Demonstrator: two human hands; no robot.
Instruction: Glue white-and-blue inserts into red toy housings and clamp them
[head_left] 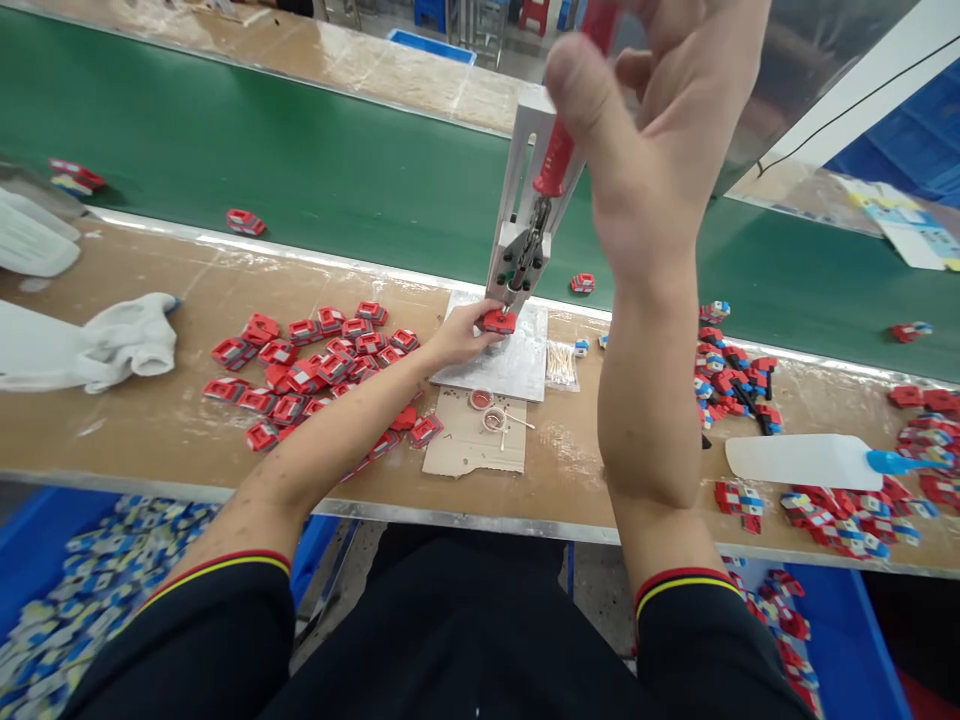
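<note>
My right hand [652, 140] is raised high, its thumb and fingers around the red lever handle [555, 160] of a hand press. Below it, the metal toggle press [519, 250] stands upright on a grey metal base plate [517, 365]. My left hand [457, 335] pinches a small red plastic toy part [498, 321] on the base, right beneath the press tip. The tip's contact with the part cannot be made out. To the left lies a loose pile of red and grey toy parts [330, 365], partly hidden by my left forearm.
Two small cups [494, 419] and cotton swabs lie on torn cardboard [472, 456]. A swab bag [562, 365] is beside the plate. Behind runs a green conveyor belt [375, 170] with scattered parts. A white bottle [806, 460] lies right; blue bins [855, 620] stand below the bench.
</note>
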